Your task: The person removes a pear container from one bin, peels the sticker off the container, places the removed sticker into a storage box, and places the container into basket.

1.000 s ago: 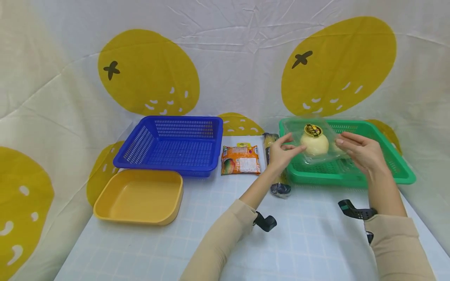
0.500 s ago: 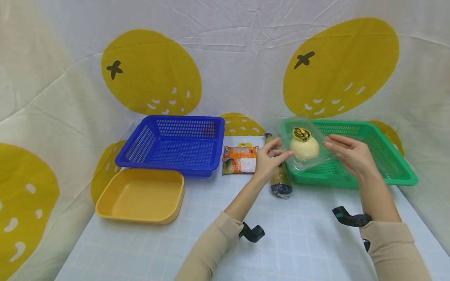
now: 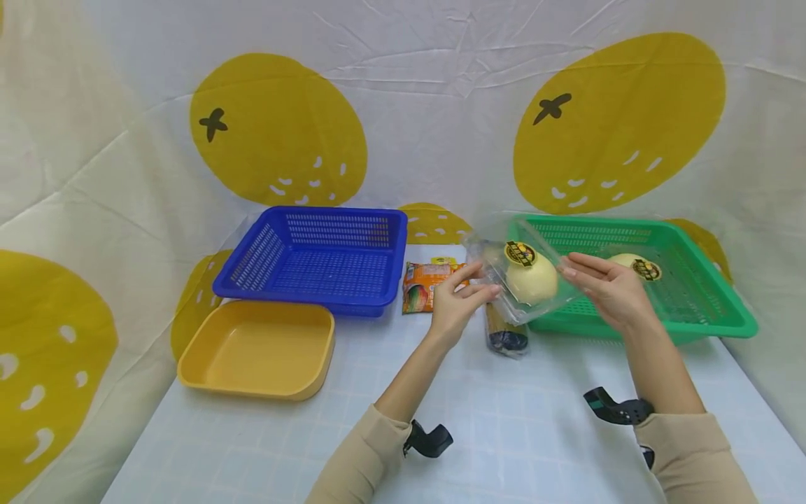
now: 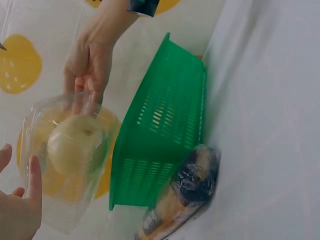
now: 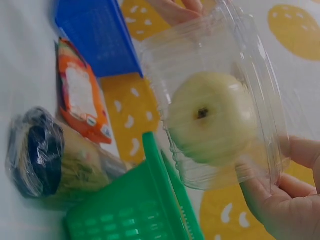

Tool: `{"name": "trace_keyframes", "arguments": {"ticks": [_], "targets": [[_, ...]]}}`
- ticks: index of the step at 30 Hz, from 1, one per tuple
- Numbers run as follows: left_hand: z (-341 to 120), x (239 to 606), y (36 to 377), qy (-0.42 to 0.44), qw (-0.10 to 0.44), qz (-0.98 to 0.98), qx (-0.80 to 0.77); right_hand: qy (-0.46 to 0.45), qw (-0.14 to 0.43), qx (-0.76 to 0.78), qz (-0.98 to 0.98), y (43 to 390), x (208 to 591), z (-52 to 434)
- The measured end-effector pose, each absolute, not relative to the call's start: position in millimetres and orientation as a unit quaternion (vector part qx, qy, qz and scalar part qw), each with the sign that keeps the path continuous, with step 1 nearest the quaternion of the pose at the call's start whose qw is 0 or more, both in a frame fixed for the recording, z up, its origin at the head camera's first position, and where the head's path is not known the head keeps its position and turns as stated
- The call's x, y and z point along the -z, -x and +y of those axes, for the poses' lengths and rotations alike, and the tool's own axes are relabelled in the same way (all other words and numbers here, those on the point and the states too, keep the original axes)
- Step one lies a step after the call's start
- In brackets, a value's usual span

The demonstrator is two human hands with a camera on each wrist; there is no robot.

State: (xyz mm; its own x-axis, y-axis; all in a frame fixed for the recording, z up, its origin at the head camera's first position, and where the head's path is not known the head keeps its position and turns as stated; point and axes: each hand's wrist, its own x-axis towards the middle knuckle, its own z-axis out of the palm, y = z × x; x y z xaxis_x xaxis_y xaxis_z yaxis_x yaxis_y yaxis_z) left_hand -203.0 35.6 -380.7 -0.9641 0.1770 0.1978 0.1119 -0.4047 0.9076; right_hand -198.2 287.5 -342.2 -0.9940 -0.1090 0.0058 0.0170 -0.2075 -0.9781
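A clear plastic box (image 3: 525, 276) with a pale round fruit (image 3: 532, 281) and a yellow-black sticker hangs in the air over the left rim of the green basket (image 3: 711, 318). My left hand (image 3: 480, 283) pinches its left edge, and my right hand (image 3: 576, 271) holds its right side. In the right wrist view the fingers of my right hand (image 5: 285, 200) curl under the box (image 5: 220, 100). The left wrist view shows the box (image 4: 65, 165) above my left hand (image 4: 20, 205). A second boxed fruit (image 3: 637, 267) lies in the green basket.
A wrapped bundle of noodles (image 3: 504, 330) lies on the table right below the box. Left of it are an orange snack packet (image 3: 428, 285), a blue basket (image 3: 315, 259) and a yellow tray (image 3: 258, 346). A white cloth with yellow fruit prints forms the backdrop.
Both hands have carried the box to the left, from over the green basket's inside to over its left rim. The second boxed fruit in the basket has come into view.
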Motion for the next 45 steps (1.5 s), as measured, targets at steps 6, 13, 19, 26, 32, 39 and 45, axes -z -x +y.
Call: {"name": "trace_keyframes", "arguments": {"ticks": [6,13,19,26,32,39,45], "targets": [[24,387,193,-0.125,0.025,0.512,-0.849,0.047,0.039,0.782,0.621,193,346,275],[10,397,181,-0.118,0.016,0.485,-0.866,0.052,0.044,0.769,0.636,183,349,262],[-3,400,166,-0.082,0.017,0.48,-0.873,0.079,0.05,0.768,0.633,177,355,250],[-20,402,155,-0.057,0.033,0.488,-0.87,0.085,0.062,0.743,0.661,170,366,237],[-34,407,147,-0.044,0.046,0.501,-0.863,0.097,0.065,0.731,0.673,166,376,230],[-48,419,141,-0.045,0.061,0.518,-0.852,0.087,0.081,0.708,0.696,163,386,221],[-58,428,134,-0.029,0.069,0.528,-0.846,0.107,0.09,0.7,0.701,161,395,214]]}}
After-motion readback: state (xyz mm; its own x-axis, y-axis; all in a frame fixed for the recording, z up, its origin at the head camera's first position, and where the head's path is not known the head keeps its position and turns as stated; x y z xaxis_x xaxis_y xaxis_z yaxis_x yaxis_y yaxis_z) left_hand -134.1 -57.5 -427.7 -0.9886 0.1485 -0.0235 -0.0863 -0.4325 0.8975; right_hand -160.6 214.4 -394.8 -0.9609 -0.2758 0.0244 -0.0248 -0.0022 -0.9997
